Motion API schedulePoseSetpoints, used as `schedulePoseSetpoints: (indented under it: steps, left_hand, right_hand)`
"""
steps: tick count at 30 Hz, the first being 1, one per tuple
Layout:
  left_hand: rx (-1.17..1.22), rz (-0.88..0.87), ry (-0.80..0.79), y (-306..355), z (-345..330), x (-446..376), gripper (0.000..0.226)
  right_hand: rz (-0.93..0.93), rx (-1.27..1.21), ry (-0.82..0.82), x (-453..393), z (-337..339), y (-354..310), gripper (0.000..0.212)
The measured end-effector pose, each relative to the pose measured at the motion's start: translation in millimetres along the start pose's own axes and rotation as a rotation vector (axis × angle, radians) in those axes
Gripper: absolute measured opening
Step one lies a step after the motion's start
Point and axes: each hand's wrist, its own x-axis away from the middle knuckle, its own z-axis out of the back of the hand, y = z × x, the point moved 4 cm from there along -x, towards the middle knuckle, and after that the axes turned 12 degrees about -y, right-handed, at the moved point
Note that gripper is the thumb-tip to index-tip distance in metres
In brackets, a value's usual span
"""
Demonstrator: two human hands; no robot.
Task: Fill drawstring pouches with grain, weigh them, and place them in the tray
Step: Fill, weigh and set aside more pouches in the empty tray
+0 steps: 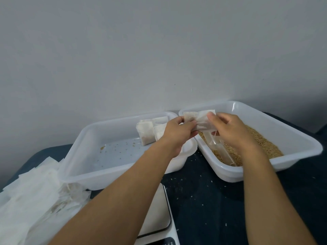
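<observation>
Plain grey wall fills the whole top half, and below it is a dark blue table (203, 197) dotted with loose grains. Both hands are up over the gap between 2 white plastic trays. The left hand (174, 131) has its fingers and thumb curled round the bulging, filled end of a pouch (200, 120), and the right hand (228, 128) pinches the flatter open end, fingertips bent in on the paper. A thin string seems to hang below the right hand, but it's too fine and blurry to be sure.

The left tray (83, 161) holds filled pouches (146, 133) bunched in its far right corner. I'd say 2 or 3; the left wrist covers part of the bunch, so no real count. A few stray grains sit on the tray floor. The right tray (300, 147) has brown grain (261, 144) spread across it, and a clear plastic scoop (219, 147) lies in it, handle pointing toward the near rim. The right forearm hides a good chunk of that tray.

Bottom left there's a messy pile of empty pouches (31, 200), cut off by the frame edge. A white scale (157, 218) sits bottom centre, mostly hidden under the left forearm, and its display is cropped and unreadable.
</observation>
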Motion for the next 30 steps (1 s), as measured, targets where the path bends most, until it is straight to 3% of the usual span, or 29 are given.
schedulePoseSetpoints:
  steps: [4,9,14,18,25,30]
  left_hand:
    - [-0.026,0.002,0.019,-1.9,2.0,-0.5,0.012]
    - [-0.013,0.000,0.009,-1.5,0.9,1.0,0.015]
    - [0.005,-0.002,0.002,-1.5,-2.0,2.4,0.014]
    - [0.000,-0.001,0.010,-1.0,-1.4,1.8,0.015]
    - [0.113,0.016,-0.002,-2.0,-1.3,5.3,0.018]
    - [0.321,0.011,-0.026,-3.5,-3.2,22.4,0.020]
  right_hand:
    - [-0.074,0.102,0.012,-1.3,0.1,3.7,0.064]
    - [-0.084,0.009,-0.025,0.8,-1.7,0.0,0.081]
    - [-0.101,0.052,0.050,0.6,0.7,1.4,0.078]
    - [-0.103,0.014,0.002,1.8,-1.6,-2.5,0.084]
    - [-0.070,-0.020,-0.011,2.5,-0.7,-6.8,0.072]
    - [0.116,-0.026,0.011,6.0,0.8,-29.7,0.021]
